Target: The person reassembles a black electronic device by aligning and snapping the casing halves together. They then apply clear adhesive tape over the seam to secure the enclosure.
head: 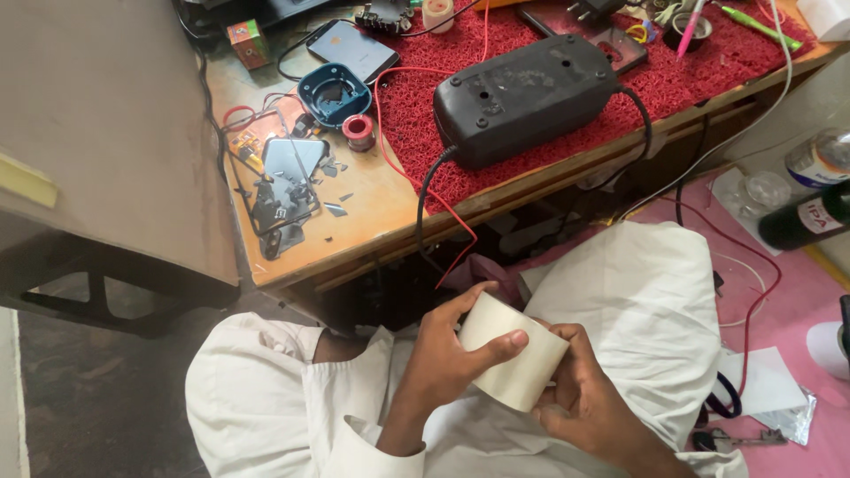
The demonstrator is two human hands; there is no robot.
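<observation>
Here, across the upper half of the frame, a low wooden workbench (372, 221) carries a red bristly mat (708, 66), and on that mat lies a black plastic device housing (522, 97), underside up, with a black cable running off its left end. Left of the mat sit a blue round casing (334, 93), a dark smartphone (352, 49), a small solder spool (359, 131) and broken glass shards (283, 199). In the lower centre, over white-clothed knees, both hands hold a cream roll of tape (512, 358): the left hand (438, 363) curls around its near side, thumb across the flat face, while the right hand (584, 398) cups it from below.
</observation>
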